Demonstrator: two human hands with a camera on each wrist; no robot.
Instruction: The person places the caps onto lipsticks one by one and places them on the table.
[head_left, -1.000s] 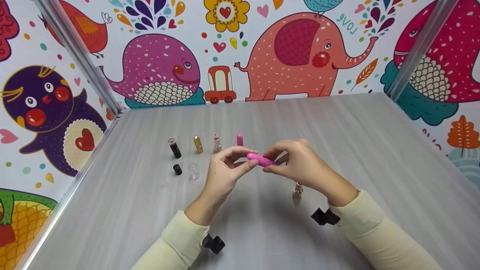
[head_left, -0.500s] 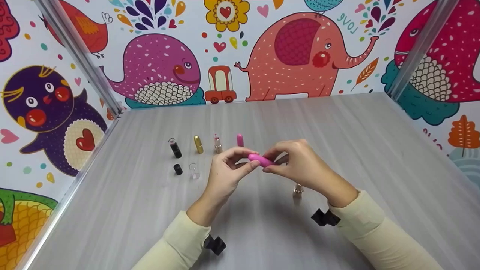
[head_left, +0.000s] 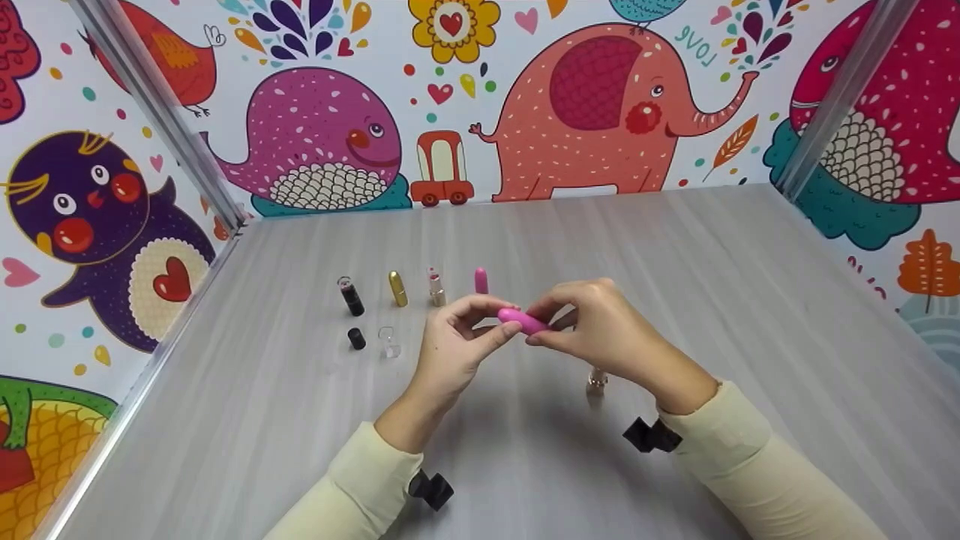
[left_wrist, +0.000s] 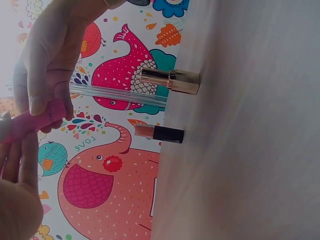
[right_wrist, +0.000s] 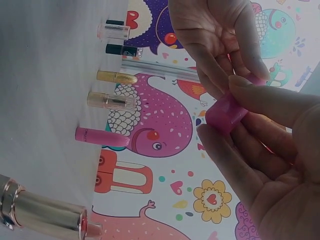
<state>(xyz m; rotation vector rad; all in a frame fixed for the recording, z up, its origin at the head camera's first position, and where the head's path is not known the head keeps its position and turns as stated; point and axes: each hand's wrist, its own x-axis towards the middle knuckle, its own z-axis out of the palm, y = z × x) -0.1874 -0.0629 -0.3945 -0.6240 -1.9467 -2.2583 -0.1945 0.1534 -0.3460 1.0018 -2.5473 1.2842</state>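
Above the table, both hands grip one pink tube [head_left: 523, 321], its rounded end toward the left. The left hand [head_left: 457, 341] pinches that rounded end between thumb and fingers; the right hand [head_left: 611, 330] pinches the other end. In the left wrist view the pink tube [left_wrist: 37, 120] spans from hand to hand. The right wrist view shows its squared end [right_wrist: 227, 114] by the right thumb and fingers. Just behind the left hand a second pink tube [head_left: 481, 280] stands upright. Below the right hand stands a gold lipstick [head_left: 596, 382].
Left of the hands stand a black lipstick [head_left: 350, 297], a gold tube [head_left: 397, 289] and a clear-topped lipstick [head_left: 436, 288]. Nearer are a black cap [head_left: 356, 339] and a clear cap [head_left: 389, 343]. An uncapped black-based lipstick [left_wrist: 169, 134] shows in the left wrist view. Printed walls enclose the table [head_left: 300, 450].
The held pink tube and the left hand have shifted very slightly right, and the tube's two parts look closer together than a second ago. The right hand has barely moved.
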